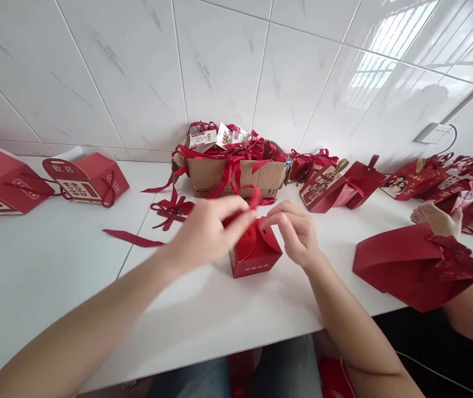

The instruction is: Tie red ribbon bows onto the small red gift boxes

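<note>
The left hand [211,229] pinches a red ribbon [254,198] above the small red box [256,251]; the right hand's grip [298,229] (fingers bent) touches its top, pinch unclear.

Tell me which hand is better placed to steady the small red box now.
Probably the right: the right hand has its fingertips at the small red box's top flap and shows no ribbon, while the left hand holds blurred red ribbon.

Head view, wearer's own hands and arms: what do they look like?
Left hand and right hand are ungloved. Left arm and right arm show no sleeve, watch or bracelet. Blur hides finer detail.
</note>
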A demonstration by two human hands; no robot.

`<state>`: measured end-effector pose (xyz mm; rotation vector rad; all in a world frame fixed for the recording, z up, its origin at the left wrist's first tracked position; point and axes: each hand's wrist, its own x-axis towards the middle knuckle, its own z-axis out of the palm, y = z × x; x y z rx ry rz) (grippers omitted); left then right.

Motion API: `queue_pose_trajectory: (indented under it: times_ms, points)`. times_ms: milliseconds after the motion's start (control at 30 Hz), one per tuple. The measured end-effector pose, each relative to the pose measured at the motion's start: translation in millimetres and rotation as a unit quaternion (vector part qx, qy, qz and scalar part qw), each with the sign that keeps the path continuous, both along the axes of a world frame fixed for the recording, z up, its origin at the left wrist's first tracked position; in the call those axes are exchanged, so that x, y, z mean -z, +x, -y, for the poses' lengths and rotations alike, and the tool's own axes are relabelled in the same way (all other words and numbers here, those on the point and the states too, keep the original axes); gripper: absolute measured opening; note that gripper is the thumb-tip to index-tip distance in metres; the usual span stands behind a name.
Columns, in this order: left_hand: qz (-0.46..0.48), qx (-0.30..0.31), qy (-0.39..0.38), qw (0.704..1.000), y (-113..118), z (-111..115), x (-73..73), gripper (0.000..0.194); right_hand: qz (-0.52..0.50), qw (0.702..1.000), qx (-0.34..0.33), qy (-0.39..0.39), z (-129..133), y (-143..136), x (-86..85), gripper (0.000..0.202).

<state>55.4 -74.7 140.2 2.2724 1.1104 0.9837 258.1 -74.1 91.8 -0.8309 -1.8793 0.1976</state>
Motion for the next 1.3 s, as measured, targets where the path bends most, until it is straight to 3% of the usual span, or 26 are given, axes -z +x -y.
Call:
queue_pose_trajectory:
  times_ms: [133,233,300,400,533,633,700,733,800,867,967,1033,1200,1300]
  points:
    - [-0.087,0.054,0.107,0.989,25.4,23.2,31.2,0.018,-0.064,0.987,-0.086,-0.122,25.1,-22.3,-7.4,0.032]
    - [-0.099,0.052,0.128,0.985,33.4,26.7,48.4,0.019,-0.212,0.941,-0.124,-0.233,21.4,-18.0,-6.5,0.033]
    - [-0.099,0.064,0.163,0.98,36.6,31.6,53.9,0.023,-0.341,0.886,-0.14,-0.282,9.4,-2.9,-6.3,0.036]
    - [-0.103,0.099,0.247,0.958,40.1,48.7,55.9,0.027,-0.488,0.794,-0.144,-0.334,-14.7,34.0,-6.3,0.021]
    - [-0.1,0.188,0.327,0.921,39.6,72.9,58.7,0.027,-0.531,0.747,-0.093,-0.389,-40.9,78.1,2.0,0.011]
    - [-0.033,0.236,0.36,0.902,33.4,71.5,69.6,0.026,-0.551,0.751,0.015,-0.364,-51.0,86.9,12.9,0.013]
    - [0.02,0.163,0.371,0.914,27.1,58.9,81.5,0.031,-0.541,0.769,0.064,-0.335,-53.3,83.3,17.7,0.018]
    - [0.034,0.099,0.361,0.927,23.3,50.1,88.3,0.046,-0.532,0.778,0.066,-0.328,-53.2,80.3,18.7,0.021]
    - [0.044,-0.009,0.293,0.955,14.9,30.5,102.3,0.082,-0.515,0.79,0.03,-0.332,-50.6,73.5,17.8,0.023]
    - [0.046,-0.037,0.195,0.979,5.8,12.2,114.9,0.104,-0.494,0.795,-0.027,-0.35,-45.7,67.2,14.5,0.023]
    - [0.101,0.038,-0.019,0.994,-6.0,-6.9,127.1,0.094,-0.431,0.803,-0.123,-0.394,-37.1,58.5,9.2,0.021]
    - [0.141,0.078,-0.088,0.983,-10.6,-13.6,130.1,0.093,-0.389,0.802,-0.17,-0.421,-31.9,52.7,6.9,0.024]
    - [0.16,0.09,-0.092,0.979,-13.4,-18.0,130.3,0.093,-0.323,0.81,-0.204,-0.445,-23.8,43.9,7.7,0.045]
    - [0.16,0.09,-0.085,0.979,-13.9,-18.5,131.3,0.093,-0.289,0.818,-0.219,-0.447,-23.0,43.7,11.7,0.046]
